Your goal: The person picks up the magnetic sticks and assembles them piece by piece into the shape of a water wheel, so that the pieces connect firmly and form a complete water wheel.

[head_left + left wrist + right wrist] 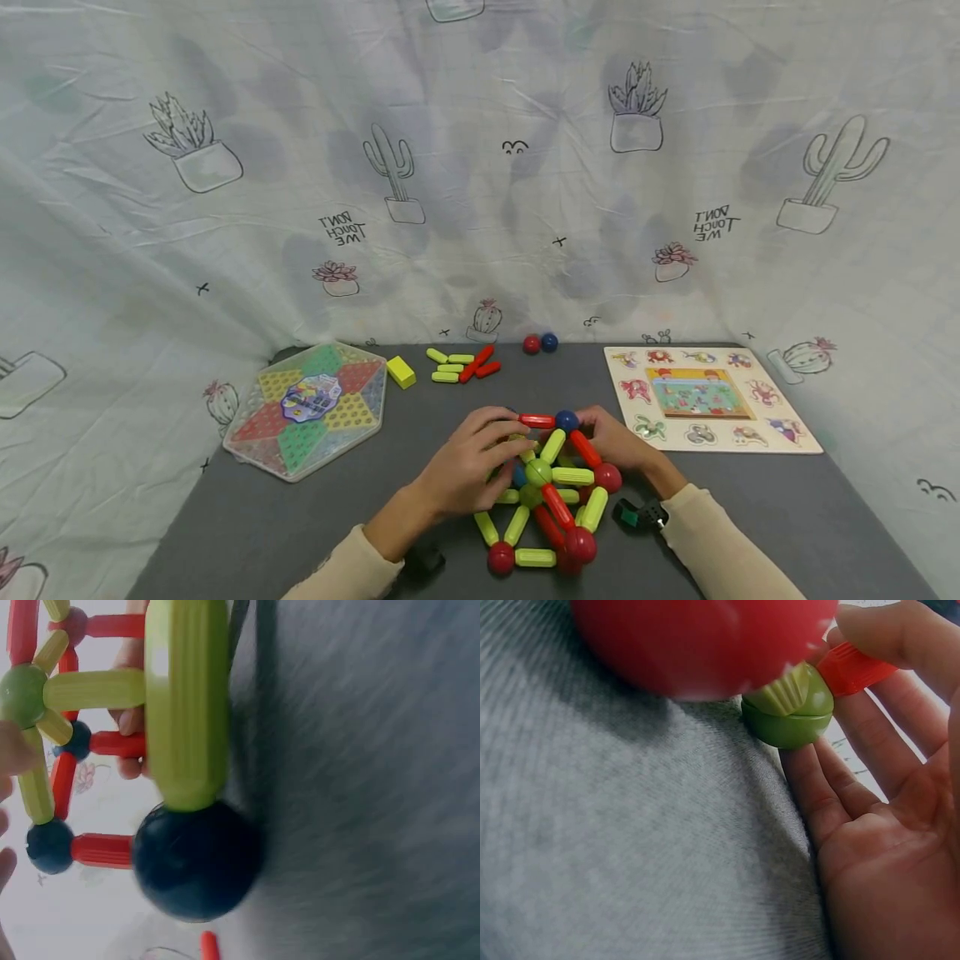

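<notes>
Rod-and-ball structure (538, 472) on the bench (300, 521), right of the hexagonal box (308, 411), left hand's grip (471, 462) round its box-facing side, right hand's grip (618, 442) pinching a red rod (853, 669), a pinch the head view hides, top rod's (537, 422) long axis toward the box.

Beige sleeves (723, 542) are being worn on both arms, lower frame; a black wrist device (641, 515) with a green patch (628, 517) is being worn right, a dark device (422, 562) left.
</notes>
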Tool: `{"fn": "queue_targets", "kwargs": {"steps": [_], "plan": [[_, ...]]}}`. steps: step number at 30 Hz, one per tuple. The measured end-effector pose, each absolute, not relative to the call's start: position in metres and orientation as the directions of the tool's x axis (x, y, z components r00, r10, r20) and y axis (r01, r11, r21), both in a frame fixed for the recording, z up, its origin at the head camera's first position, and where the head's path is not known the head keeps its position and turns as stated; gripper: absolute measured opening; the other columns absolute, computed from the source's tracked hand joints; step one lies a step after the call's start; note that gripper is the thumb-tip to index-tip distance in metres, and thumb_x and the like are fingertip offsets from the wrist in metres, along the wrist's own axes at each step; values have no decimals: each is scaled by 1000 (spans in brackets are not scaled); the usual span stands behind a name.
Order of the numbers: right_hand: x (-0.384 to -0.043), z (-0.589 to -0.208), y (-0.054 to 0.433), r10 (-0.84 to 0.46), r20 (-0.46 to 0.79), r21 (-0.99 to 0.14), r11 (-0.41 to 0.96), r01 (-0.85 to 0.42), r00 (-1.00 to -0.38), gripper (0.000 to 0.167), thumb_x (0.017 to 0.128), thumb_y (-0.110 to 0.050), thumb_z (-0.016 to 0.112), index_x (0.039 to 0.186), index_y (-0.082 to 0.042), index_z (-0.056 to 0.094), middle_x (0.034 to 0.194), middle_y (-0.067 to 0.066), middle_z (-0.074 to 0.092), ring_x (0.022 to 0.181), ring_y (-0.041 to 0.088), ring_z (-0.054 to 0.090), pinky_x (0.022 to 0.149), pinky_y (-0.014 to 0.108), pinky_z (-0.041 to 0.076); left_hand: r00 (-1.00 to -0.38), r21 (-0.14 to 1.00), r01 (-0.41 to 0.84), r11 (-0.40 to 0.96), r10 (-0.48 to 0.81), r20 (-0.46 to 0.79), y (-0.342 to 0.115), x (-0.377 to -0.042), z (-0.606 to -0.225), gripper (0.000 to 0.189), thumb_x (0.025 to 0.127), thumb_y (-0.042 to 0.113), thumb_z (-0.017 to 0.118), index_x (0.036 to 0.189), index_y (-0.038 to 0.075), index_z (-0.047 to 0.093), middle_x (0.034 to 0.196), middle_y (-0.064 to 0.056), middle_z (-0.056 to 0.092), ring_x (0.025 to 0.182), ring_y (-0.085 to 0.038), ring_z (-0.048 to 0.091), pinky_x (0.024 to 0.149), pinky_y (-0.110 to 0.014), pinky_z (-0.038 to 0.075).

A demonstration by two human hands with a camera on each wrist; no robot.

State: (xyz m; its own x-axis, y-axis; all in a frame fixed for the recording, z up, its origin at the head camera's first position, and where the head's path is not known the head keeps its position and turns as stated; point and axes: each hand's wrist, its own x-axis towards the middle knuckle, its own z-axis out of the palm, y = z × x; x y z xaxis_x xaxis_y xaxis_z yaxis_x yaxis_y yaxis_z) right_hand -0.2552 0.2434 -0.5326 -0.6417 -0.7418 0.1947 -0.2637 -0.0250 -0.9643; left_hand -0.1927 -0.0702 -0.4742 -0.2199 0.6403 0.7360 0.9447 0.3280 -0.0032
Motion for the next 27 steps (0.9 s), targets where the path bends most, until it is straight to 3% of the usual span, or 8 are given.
{"fn": "queue_targets", "kwargs": {"steps": [4,6,8,10,13,15,21,27], "plan": [[-257,-533,242,-756,194,-966,-35,-257,-625,27,102,8,66,127,5,76,123,5,83,111,14,78,102,30,61,-309,194,945,261,530,790,-77,-176,-483,22,85,3,77,104,14,75,99,1,69,91,-15,64,86,-24,55],[-257,-532,243,-755,190,-966,-31,-256,-628,27,102,9,66,126,5,77,124,4,82,111,14,78,101,30,61,-341,260,940,220,580,739,-78,-165,-484,13,90,8,76,97,18,72,88,5,66,78,-9,60,76,-13,49],[-256,-531,244,-746,189,-963,-14,-268,-638,26,101,9,67,124,3,78,122,3,83,109,13,78,98,30,62,-370,326,923,203,698,614,-76,-153,-483,6,97,19,76,93,21,72,82,9,64,71,-1,57,71,-6,44],[-255,-529,246,-737,188,-961,-2,-276,-649,26,102,8,68,124,1,79,121,3,83,108,12,78,97,30,63,-383,348,906,240,816,433,-73,-142,-480,13,102,34,76,95,24,75,82,12,63,71,6,52,68,-2,38],[-254,-526,249,-732,185,-955,22,-295,-656,25,103,5,68,124,-2,79,120,4,83,105,13,78,97,30,63,-384,286,902,322,903,195,-67,-134,-476,20,103,46,77,105,27,79,86,16,59,73,11,44,66,-2,32],[-254,-524,251,-733,173,-955,39,-295,-658,26,103,4,68,126,-2,79,120,5,83,105,13,78,98,30,62,-395,226,903,365,912,107,-66,-132,-475,18,102,44,78,111,29,79,89,16,57,74,10,40,65,-3,31],[-256,-518,269,-719,136,-931,143,-337,-682,23,105,2,66,123,-4,78,109,5,80,94,8,71,91,26,61,-471,157,878,453,876,103,-80,-146,-477,15,97,26,85,110,28,78,98,13,60,83,1,49,72,-11,40],[-259,-513,280,-676,55,-900,285,-330,-735,17,106,-1,62,116,-3,77,96,-1,71,82,18,63,77,25,54,-623,153,782,605,751,219,-99,-162,-482,15,97,18,84,111,24,80,111,5,67,96,-10,56,82,-24,54]]}}
